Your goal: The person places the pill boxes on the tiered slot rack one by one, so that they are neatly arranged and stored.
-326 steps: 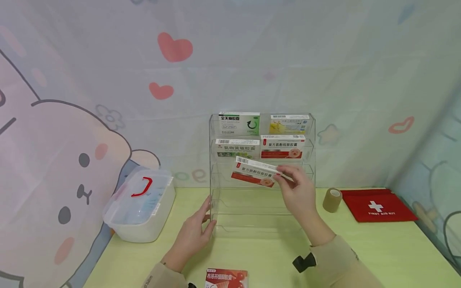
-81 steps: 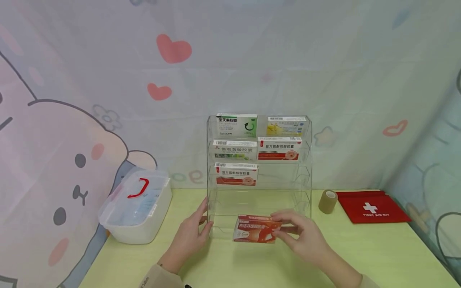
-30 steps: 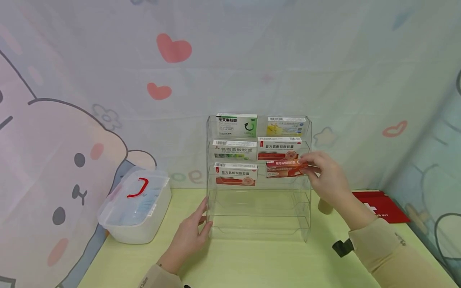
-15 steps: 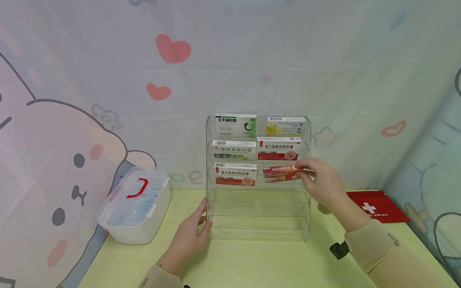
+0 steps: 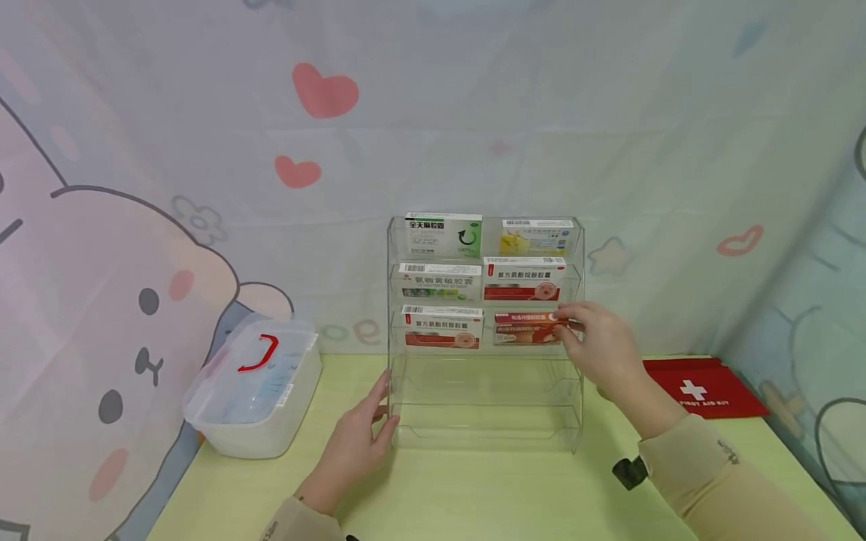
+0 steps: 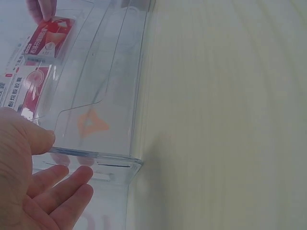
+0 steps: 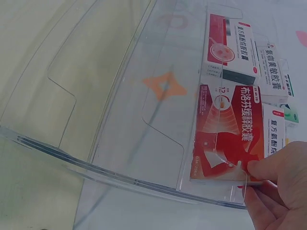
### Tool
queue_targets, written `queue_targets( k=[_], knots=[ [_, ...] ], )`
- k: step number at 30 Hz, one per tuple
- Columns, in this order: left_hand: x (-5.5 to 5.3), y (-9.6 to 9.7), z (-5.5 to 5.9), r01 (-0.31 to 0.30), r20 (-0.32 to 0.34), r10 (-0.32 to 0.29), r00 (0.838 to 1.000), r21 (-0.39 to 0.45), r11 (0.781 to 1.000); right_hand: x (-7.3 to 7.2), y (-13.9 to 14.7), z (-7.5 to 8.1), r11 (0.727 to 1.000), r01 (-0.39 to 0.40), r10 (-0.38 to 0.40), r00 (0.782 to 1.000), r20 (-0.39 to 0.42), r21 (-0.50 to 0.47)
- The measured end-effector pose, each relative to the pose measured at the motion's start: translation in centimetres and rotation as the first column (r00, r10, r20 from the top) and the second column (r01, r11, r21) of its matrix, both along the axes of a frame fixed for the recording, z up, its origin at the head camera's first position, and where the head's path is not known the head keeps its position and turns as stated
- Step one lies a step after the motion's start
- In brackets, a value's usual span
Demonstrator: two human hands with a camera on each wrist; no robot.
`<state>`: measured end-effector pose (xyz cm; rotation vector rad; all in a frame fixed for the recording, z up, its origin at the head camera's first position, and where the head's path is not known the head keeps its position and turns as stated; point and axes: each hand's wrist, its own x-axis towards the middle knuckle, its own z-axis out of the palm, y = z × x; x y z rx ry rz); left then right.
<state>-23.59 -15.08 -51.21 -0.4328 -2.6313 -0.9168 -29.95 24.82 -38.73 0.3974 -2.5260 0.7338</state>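
Note:
A clear acrylic display rack (image 5: pixel 487 417) stands upright on the table. My left hand (image 5: pixel 355 445) steadies its left side, thumb at the front edge and fingers along the outer face of the side panel. My right hand (image 5: pixel 601 347) pinches the right end of a red medicine box (image 5: pixel 524 329). That box sits in the right half of the third tier, behind the clear lip, as the right wrist view shows. Left of it in the same tier is a white-and-red medicine box (image 5: pixel 443 328). The left wrist view also catches the red medicine box (image 6: pixel 50 38) beyond the rack's lower tiers.
The upper two tiers bear a green-and-white box (image 5: pixel 443 236), a yellow-and-white box (image 5: pixel 537 238), a white-and-green box (image 5: pixel 440 282) and another white-and-red box (image 5: pixel 523 279). A lidded white bin (image 5: pixel 260 391) stands left; a red first aid pouch (image 5: pixel 704 387) lies right, partly behind my arm.
The red medicine box came up from the table to the third tier, then lowered and levelled into its right half. Earlier, a white-and-red box went into that tier's left half. My left hand stayed put.

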Motion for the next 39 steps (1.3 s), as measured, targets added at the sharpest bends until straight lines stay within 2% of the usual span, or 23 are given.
queue_targets(
  k=[11, 15, 21, 30, 37, 39],
  knots=[
    [-0.1, -0.1, -0.1, -0.007, 0.000, 0.007, 1.000, -0.010, 1.000, 0.1, -0.5, -0.2, 0.999, 0.024, -0.024, 1.000, -0.003, 0.039],
    [-0.1, -0.2, -0.2, -0.005, -0.001, 0.005, 1.000, -0.016, 1.000, 0.3, -0.6, -0.4, 0.999, 0.021, -0.019, 0.999, -0.032, 0.043],
    [-0.2, -0.3, -0.1, -0.005, -0.002, 0.005, 1.000, -0.011, 1.000, 0.4, -0.7, -0.7, 0.999, 0.013, -0.010, 0.996, -0.085, 0.031],
    [-0.1, -0.4, -0.2, -0.005, 0.005, 0.005, 1.000, -0.021, 1.000, 0.7, -0.6, -1.1, 1.000, 0.011, -0.011, 0.996, -0.088, -0.003],
    [0.3, -0.5, 0.4, -0.020, -0.001, 0.020, 1.000, -0.044, 0.999, 1.4, -0.5, -1.5, 0.999, -0.010, 0.003, 0.988, -0.156, -0.044],
    [0.4, -0.4, 0.7, -0.031, -0.034, 0.029, 0.999, -0.053, 0.998, 1.8, -0.5, -1.5, 0.998, -0.032, 0.022, 0.981, -0.190, -0.051]
  ],
)
